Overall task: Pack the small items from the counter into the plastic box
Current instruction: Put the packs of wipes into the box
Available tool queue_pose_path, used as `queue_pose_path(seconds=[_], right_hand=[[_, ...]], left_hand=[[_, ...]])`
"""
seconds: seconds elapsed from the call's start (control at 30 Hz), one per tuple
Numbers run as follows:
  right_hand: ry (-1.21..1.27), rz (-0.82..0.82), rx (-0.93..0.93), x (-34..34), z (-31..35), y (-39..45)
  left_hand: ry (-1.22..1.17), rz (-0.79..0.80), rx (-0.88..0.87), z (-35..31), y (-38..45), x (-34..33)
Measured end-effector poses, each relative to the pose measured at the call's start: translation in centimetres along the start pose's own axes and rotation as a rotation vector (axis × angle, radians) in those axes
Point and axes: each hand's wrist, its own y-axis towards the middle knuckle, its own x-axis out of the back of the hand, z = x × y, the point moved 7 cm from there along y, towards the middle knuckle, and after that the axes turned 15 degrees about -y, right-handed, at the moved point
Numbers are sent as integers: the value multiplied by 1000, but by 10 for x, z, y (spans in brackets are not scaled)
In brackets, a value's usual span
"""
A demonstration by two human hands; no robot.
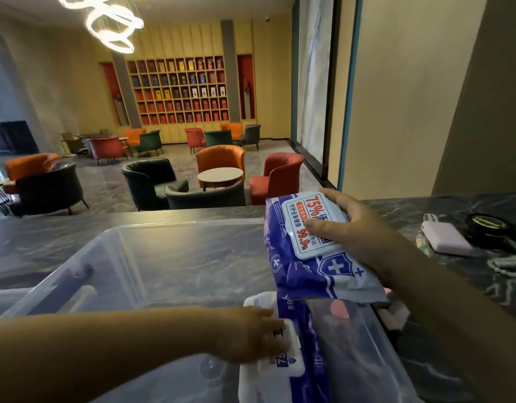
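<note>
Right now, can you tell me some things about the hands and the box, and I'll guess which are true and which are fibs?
1. The right hand holds a blue wipes pack above the box. True.
2. The left hand holds nothing and stays away from the box. False: it reaches into the box and touches a second wipes pack lying there.
3. The box is clear plastic. True.
4. The pink power bank is already in the box. False: it lies on the counter, right of the box.
5. A lid covers the box. False: the box is open on top.
</note>
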Motion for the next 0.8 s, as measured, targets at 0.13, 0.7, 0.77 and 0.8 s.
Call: queue_pose_path(seconds=[0.13,0.7,0.77,0.8], right_hand=[[-28,20,48,-5,10,-2],[-485,-15,91,-7,-22,-6],[-406,52,83,-13,-31,-2],[-394,47,85,-12,-32,-1]], left_hand=[[-918,-395,34,-7,-24,75],[-1285,-246,275,19,-39,41],[-1254,-153,302,18,-30,19],[-1215,-126,298,17,-25,11]])
